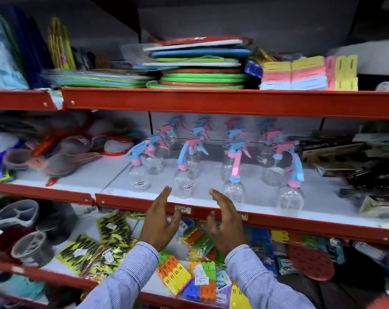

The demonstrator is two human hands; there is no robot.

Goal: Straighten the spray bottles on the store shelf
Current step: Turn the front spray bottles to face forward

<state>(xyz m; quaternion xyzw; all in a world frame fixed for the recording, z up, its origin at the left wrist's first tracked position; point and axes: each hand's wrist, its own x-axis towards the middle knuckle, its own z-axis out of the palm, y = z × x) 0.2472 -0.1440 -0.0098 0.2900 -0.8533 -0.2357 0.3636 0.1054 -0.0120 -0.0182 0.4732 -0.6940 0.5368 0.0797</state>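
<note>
While neither hand holds anything, both are raised with palms facing each other and fingers spread loosely: the left hand [160,221] and the right hand [225,224] hover in front of the red front edge of the middle shelf [278,221], with a gap between them. Their fingertips reach about level with the shelf's white surface, just short of the nearest bottles and not touching them. Both wrists come out of blue-and-white striped sleeves [131,273].

Directly beyond the hands stand the spray bottles [184,175], clear bodies with pink and blue trigger heads, set upright in roughly four columns that run from the front toward the back wall. The front bottle of the second column [184,182] stands just above the left fingertips, and the front bottle of the third column [233,188] stands just right of the right fingertips. The nozzles point in mixed directions; the back rows are blurred, so their exact count is hard to tell.

Left of the bottles lie plastic scoops [62,157]. On the shelf above sits a stack of coloured flat plates [202,74]. Below the hands lie packs of coloured clips [189,277].
</note>
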